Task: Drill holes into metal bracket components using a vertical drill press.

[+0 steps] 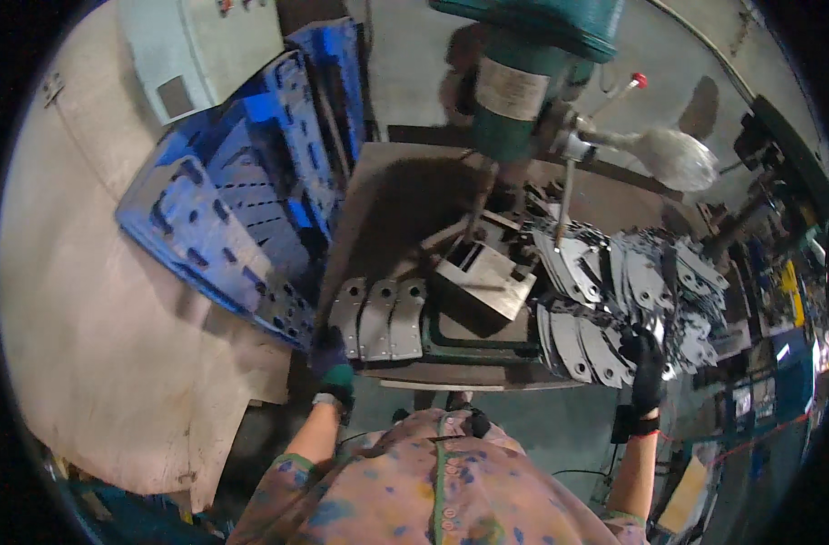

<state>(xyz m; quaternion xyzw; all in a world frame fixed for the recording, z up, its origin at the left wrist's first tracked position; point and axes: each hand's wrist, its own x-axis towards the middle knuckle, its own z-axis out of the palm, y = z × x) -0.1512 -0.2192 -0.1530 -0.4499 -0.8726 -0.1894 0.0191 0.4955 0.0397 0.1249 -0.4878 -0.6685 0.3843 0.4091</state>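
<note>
My left hand, in a dark glove with a green cuff, is at the table's near left edge, beside three curved grey metal plates lying side by side. Its fingers are too dark to read. In a black glove, my right hand reaches to the near side of a spread of similar curved plates with holes at their ends. Its fingertips meet the plates; whether they grip one cannot be made out. Between the hands, a blocky metal fixture sits on the green machine base, under the drill press.
Blue perforated panels lean left of the worktable, near a pale cabinet. A red-tipped lever and a plastic-wrapped part project from the drill press. More plates are heaped at right. A large pale board stands far left.
</note>
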